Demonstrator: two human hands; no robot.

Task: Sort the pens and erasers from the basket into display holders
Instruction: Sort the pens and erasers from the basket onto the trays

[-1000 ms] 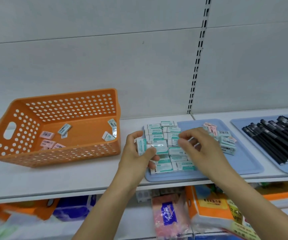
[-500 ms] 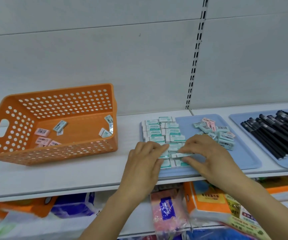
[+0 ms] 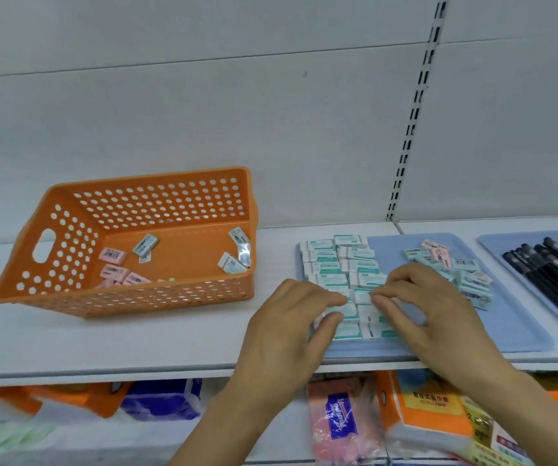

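Observation:
Neat rows of teal-and-white erasers (image 3: 333, 264) fill the left part of a blue tray (image 3: 506, 327). My left hand (image 3: 287, 327) rests on the near rows from the left, its fingertips and thumb touching the erasers. From the right, my right hand (image 3: 422, 307) presses its fingertips against an eraser (image 3: 362, 296) in the rows. A loose heap of teal and pink erasers (image 3: 469, 280) lies on the same tray behind my right hand. The orange perforated basket (image 3: 170, 297) at the left holds several pink erasers (image 3: 112, 255) and teal erasers (image 3: 144, 245). Black pens (image 3: 556, 274) lie on a second blue tray (image 3: 491, 242).
Everything stands on a white shelf (image 3: 136, 344) against a white back panel with a slotted upright (image 3: 412, 122). On the shelf below sit packaged tissue packs (image 3: 428, 408) and orange items (image 3: 69, 398).
Both hands have come down from holding erasers above the tray to pressing on the near rows. The camera view has shifted slightly.

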